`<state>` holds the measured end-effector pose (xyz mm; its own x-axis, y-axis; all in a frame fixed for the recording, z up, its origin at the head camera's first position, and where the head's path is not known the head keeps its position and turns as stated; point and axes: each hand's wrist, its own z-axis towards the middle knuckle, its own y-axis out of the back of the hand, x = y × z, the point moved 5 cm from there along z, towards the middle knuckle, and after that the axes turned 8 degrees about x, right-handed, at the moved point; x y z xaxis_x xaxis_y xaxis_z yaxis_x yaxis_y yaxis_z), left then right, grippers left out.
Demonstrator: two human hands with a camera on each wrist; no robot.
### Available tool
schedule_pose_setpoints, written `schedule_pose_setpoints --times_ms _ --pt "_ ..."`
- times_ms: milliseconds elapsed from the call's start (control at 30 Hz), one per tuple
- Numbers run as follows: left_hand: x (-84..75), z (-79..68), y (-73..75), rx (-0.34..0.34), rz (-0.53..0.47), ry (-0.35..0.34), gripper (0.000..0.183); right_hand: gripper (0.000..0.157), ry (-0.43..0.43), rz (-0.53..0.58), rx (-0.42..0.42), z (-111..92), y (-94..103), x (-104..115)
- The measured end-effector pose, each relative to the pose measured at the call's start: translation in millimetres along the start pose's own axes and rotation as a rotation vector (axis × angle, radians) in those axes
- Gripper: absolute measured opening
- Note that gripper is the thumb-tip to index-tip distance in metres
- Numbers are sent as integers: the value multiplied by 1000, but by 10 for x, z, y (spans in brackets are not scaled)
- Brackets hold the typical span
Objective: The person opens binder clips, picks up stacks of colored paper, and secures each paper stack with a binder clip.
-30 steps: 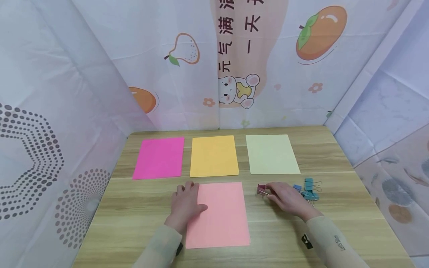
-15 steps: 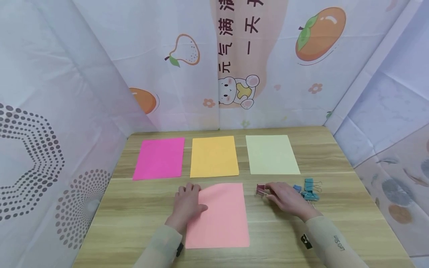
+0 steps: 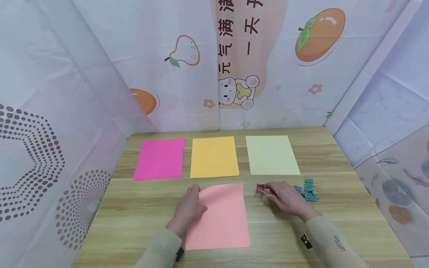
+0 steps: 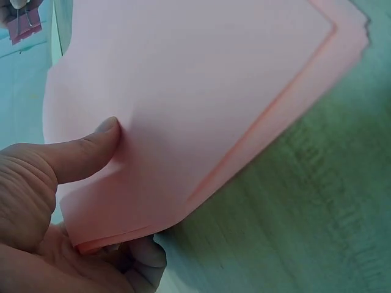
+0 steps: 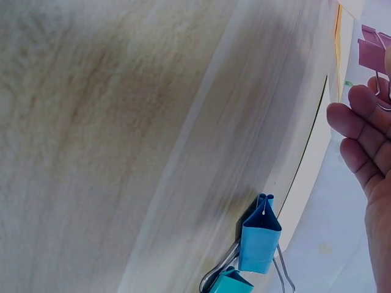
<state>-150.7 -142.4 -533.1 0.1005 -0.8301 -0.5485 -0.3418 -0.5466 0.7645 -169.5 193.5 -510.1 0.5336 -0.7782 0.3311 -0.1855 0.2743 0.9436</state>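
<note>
My left hand (image 3: 187, 210) grips the left edge of a stack of salmon-pink paper sheets (image 3: 222, 219). In the left wrist view its thumb (image 4: 88, 155) lies on top and the other fingers are underneath. The far left corner of the stack is raised and curved; several layers show at the edge of the pink paper (image 4: 195, 91). To the right of the paper, my right hand (image 3: 285, 199) pinches a dark red binder clip (image 3: 260, 188) by its wire handles. That binder clip (image 5: 372, 55) looks pink in the right wrist view, held off the table there.
Beyond my right hand lie teal binder clips (image 3: 311, 196) and a blue binder clip (image 3: 297, 188). Magenta paper (image 3: 159, 159), orange-yellow paper (image 3: 214, 157) and pale green paper (image 3: 273, 155) form a row at the back of the wooden table (image 3: 134, 216). Printed curtains (image 3: 187, 89) enclose the table.
My left hand has turned from lying at the paper's edge to gripping it, and the far left corner has lifted. My right hand stays nearly still with the binder clip.
</note>
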Motion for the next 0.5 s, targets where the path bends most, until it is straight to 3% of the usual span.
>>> schedule_pose_setpoints --times_ms 300,500 --pt "18 -25 9 -33 -13 26 82 31 35 -19 -29 1 14 23" --pt "29 -34 16 -46 -8 9 83 31 35 -23 -15 5 3 22"
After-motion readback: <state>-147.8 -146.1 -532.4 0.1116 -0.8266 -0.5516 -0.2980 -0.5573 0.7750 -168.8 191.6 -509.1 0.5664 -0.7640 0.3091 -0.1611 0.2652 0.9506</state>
